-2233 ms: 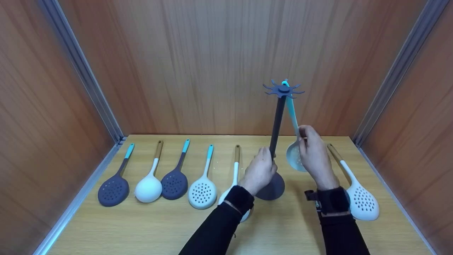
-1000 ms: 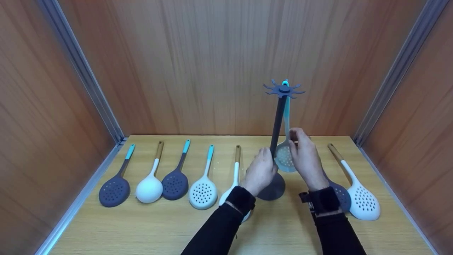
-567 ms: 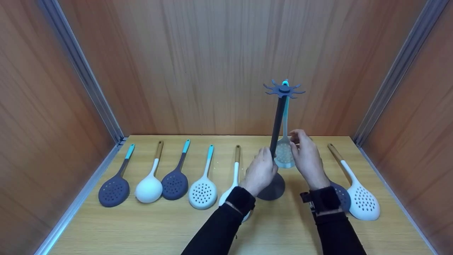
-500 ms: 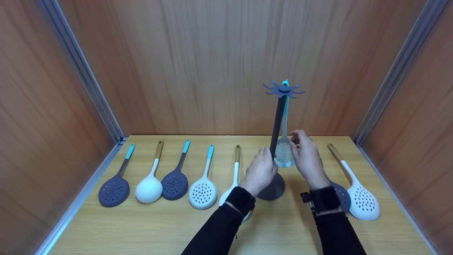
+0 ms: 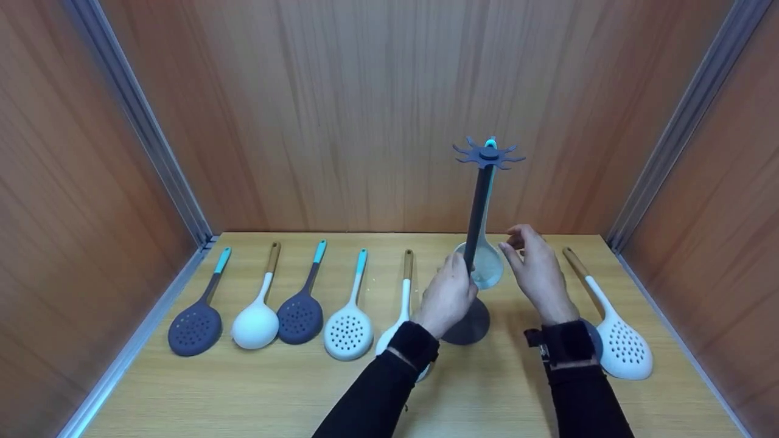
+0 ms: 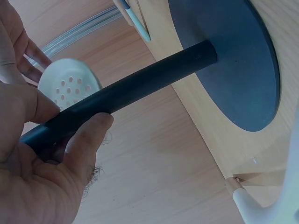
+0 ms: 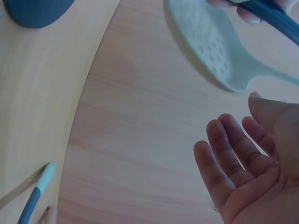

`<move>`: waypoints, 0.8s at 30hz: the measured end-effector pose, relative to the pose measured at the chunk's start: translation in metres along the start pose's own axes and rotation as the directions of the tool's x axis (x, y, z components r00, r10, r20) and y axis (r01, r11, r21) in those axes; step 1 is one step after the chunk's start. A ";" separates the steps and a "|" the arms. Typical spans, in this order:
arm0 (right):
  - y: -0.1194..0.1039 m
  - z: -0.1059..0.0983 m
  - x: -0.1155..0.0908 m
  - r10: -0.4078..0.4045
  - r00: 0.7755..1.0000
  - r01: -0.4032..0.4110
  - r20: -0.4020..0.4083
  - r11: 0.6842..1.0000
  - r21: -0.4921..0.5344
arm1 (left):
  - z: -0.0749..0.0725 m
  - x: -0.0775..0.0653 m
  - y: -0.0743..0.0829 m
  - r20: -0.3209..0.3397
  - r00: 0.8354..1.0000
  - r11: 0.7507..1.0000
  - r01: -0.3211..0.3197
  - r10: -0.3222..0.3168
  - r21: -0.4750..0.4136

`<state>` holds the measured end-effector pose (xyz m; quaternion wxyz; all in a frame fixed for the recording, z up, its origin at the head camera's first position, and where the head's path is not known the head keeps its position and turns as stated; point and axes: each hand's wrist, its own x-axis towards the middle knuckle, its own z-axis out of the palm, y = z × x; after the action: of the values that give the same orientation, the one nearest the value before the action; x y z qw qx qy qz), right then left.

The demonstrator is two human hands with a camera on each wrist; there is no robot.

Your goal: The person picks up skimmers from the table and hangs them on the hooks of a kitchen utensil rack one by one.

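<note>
1 skimmer (image 5: 489, 269) hangs head-down, axis near-upright; left grip (image 5: 445, 295) holds stand (image 5: 479, 207), right grip (image 5: 541, 277) loose.

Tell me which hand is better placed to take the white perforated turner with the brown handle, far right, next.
The right hand, most likely: it holds nothing and is nearer the turner. The left hand grips the slim black cylindrical pole.

The right wrist view crops the pale skimmer (image 7: 211, 42) — and the stand's base (image 7: 39, 10) too.
</note>
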<state>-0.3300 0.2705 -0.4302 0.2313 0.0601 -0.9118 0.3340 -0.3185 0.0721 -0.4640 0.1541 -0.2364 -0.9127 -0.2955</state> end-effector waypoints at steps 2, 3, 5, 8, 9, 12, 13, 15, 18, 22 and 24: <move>0.002 -0.002 -0.001 0.003 1.000 -0.003 0.001 1.000 -0.008 | 0.001 0.000 0.000 -0.005 1.000 1.000 0.003 -0.003 0.000; 0.003 -0.003 0.000 0.007 1.000 -0.007 0.002 1.000 -0.012 | 0.001 0.000 0.000 -0.006 1.000 1.000 0.005 -0.005 -0.003; 0.005 -0.004 0.000 0.019 1.000 -0.018 0.009 1.000 -0.019 | 0.001 0.000 0.000 -0.008 1.000 1.000 0.005 -0.005 -0.006; 0.008 -0.005 -0.001 0.050 0.998 -0.049 0.031 0.998 -0.027 | 0.001 0.000 0.000 -0.005 1.000 1.000 0.008 -0.008 -0.009; 0.010 -0.005 -0.001 0.064 0.997 -0.063 0.040 0.998 -0.029 | 0.001 0.000 0.000 -0.003 1.000 1.000 0.009 -0.009 -0.009; 0.012 -0.005 -0.001 0.100 0.993 -0.097 0.064 0.994 -0.040 | 0.000 0.000 0.001 0.002 1.000 1.000 0.012 -0.012 -0.009; 0.014 -0.004 -0.001 0.111 0.991 -0.108 0.070 0.993 -0.047 | 0.000 0.000 0.001 0.003 1.000 1.000 0.014 -0.014 -0.009; 0.016 -0.004 -0.002 0.134 0.987 -0.129 0.084 0.990 -0.063 | 0.000 0.000 0.001 0.007 1.000 1.000 0.019 -0.019 -0.013; 0.022 -0.003 -0.002 0.168 0.980 -0.158 0.103 0.983 -0.093 | 0.000 0.001 0.000 0.015 0.999 0.999 0.029 -0.029 -0.014; 0.031 -0.002 -0.001 0.208 0.970 -0.190 0.125 0.972 -0.136 | 0.000 0.001 0.001 0.016 0.999 0.999 0.032 -0.032 -0.014; 0.036 -0.001 -0.001 0.221 0.965 -0.200 0.138 0.968 -0.152 | 0.000 0.001 0.001 0.016 0.999 0.999 0.033 -0.032 -0.014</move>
<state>-0.3383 0.2990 -0.4505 0.1269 -0.0276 -0.9489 0.2876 -0.3188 0.0728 -0.4630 0.1403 -0.2251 -0.9155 -0.3026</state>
